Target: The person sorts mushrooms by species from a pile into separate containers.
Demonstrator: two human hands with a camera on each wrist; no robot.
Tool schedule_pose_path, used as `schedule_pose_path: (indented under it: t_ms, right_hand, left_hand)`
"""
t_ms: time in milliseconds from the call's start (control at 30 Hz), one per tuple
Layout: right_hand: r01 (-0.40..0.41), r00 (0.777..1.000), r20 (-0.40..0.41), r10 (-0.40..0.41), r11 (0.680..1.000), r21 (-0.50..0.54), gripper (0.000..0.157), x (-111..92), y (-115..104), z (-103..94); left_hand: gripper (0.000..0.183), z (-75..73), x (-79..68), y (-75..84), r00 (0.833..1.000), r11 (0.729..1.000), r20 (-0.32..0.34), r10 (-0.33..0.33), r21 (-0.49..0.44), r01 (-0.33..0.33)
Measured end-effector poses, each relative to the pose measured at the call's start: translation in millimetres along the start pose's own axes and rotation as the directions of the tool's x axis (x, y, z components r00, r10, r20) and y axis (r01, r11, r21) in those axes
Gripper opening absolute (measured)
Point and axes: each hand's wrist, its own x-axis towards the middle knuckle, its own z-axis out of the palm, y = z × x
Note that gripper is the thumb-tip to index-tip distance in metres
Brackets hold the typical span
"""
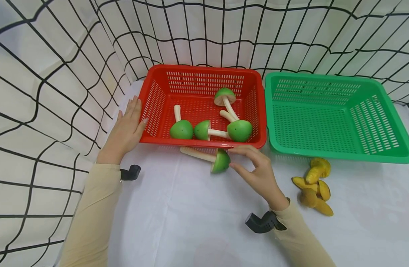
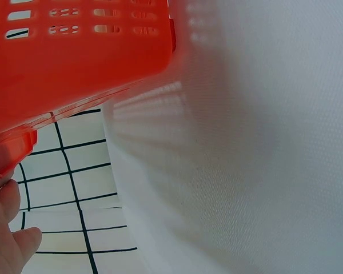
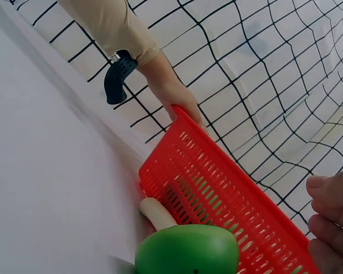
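A green-capped toy mushroom [image 1: 220, 161] with a pale stem lies on the white tablecloth, just in front of the red basket [image 1: 151, 107]. My right hand [image 1: 236, 159] hovers beside its cap, thumb and forefinger spread and loosely curved. The right wrist view shows the mushroom [image 3: 186, 249] and my fingers [image 3: 331, 211] apart. My left hand [image 1: 131, 118] lies flat against the basket's left wall, fingers straight. In the left wrist view its fingers [image 2: 6, 228] touch the basket's rim [image 2: 74, 57]. Several more green mushrooms [image 1: 239, 129] lie inside the red basket.
A green basket [image 1: 338, 154] stands right of the red one, with nothing in it. A small heap of yellow toy mushrooms [image 1: 314, 187] lies on the cloth in front of it. White grid-patterned curtains [image 1: 44, 92] close in the left and back.
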Motion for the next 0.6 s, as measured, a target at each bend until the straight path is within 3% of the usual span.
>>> schedule_pose_path:
  t_ms: [367, 600]
  right_hand:
    - [-0.078, 0.997, 0.008, 0.078, 0.996, -0.048, 0.038, -17.0, 14.2, 7.2]
    - [-0.175, 0.984, 0.012, 0.176, 0.983, -0.060, 0.037, -22.8, 24.2, 12.4]
  left_hand:
    - [0.064, 0.4, -0.2, -0.4, 1.000, 1.000, -0.002, -0.001, -0.004, 0.001]
    - [0.064, 0.2, 0.0, 0.3, 1.000, 1.000, -0.004, -0.005, 0.001, 0.005]
